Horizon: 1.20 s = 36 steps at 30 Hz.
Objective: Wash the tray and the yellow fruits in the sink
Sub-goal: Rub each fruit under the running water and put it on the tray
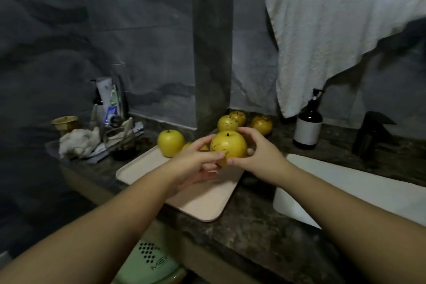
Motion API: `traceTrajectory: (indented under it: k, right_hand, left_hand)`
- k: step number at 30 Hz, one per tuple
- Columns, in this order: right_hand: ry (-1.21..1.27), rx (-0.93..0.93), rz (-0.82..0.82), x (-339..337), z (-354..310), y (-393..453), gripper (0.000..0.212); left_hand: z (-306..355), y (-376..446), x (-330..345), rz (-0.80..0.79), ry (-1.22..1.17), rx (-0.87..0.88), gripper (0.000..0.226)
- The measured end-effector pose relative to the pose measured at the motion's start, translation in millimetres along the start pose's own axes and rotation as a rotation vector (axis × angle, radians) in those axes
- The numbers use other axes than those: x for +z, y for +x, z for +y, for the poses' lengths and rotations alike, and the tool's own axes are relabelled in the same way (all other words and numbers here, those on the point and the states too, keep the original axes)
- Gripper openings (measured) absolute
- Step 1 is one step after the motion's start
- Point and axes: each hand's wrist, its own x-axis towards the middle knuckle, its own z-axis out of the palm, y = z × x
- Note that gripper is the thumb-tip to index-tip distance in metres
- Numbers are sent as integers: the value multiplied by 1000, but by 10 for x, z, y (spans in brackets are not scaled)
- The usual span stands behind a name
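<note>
A yellow fruit (228, 146) with dark specks is held above the pale pink tray (202, 203), gripped from both sides by my left hand (196, 163) and my right hand (258, 157). A cleaner yellow fruit (170, 143) rests on the tray's far left, and a small part of another shows behind my left fingers. Three more speckled fruits (227, 123) (238, 116) (261, 124) lie on the counter behind the tray, in the wall corner. The white sink (345, 191) is to the right of the tray.
A dark pump bottle (307, 128) stands behind the sink, and a black faucet (371, 134) is at the right. A white towel (334, 30) hangs above. Tubes, a cup and crumpled cloths (78, 140) crowd the counter's left. A green bin (149, 265) sits below.
</note>
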Motion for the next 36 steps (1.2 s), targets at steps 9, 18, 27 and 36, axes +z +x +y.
traceTrajectory:
  k: [9,18,27,36]
  right_hand:
    - [-153,-6,-66,717,-193,183,92]
    - [-437,66,-58,307,55,6,98]
    - [-475,140,-34,231,198,127,100]
    - [-451,199,-30,261,233,208,98]
  left_hand:
    - [-29,-233,-622,189,42,-11,58]
    - [-263,82,-347,62,376,-6,68]
    - [-294,129,-494,225,1079,89,39]
    - [-314,160,-424,225,1118,116,60]
